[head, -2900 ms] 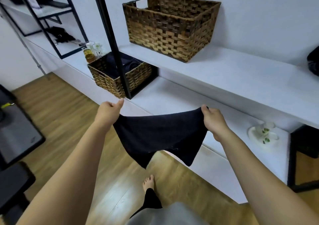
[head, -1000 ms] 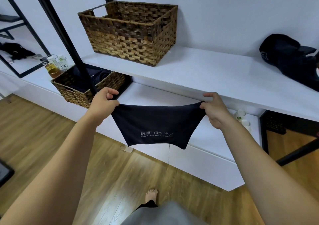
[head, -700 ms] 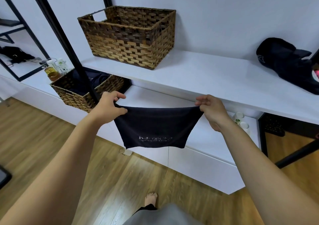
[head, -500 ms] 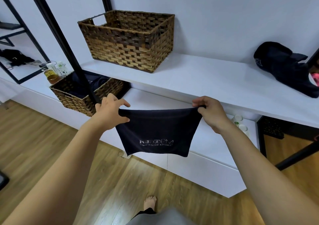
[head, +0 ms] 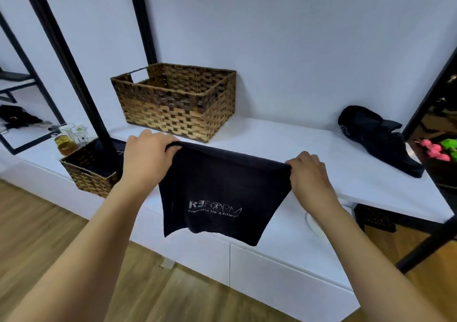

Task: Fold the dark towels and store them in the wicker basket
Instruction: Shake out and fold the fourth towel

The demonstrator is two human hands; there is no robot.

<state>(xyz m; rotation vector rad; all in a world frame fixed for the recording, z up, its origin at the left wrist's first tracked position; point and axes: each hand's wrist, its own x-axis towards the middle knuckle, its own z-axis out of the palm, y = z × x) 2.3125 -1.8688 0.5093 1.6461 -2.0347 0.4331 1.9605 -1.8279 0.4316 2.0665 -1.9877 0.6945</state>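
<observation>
Above the white shelf (head: 284, 146), a folded dark towel (head: 222, 193) is pinched at its top corners by the left hand (head: 146, 158) and right hand (head: 309, 173), kept taut, seemingly for the next fold before the wicker basket (head: 178, 99).

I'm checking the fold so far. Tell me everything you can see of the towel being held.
The towel is dark navy, soft cloth, apparently folded, with pale printed lettering near its lower half. It hangs in the air in front of the white shelf, top edge stretched taut. The left hand and right hand each grip an upper corner; nothing else touches it.
</observation>
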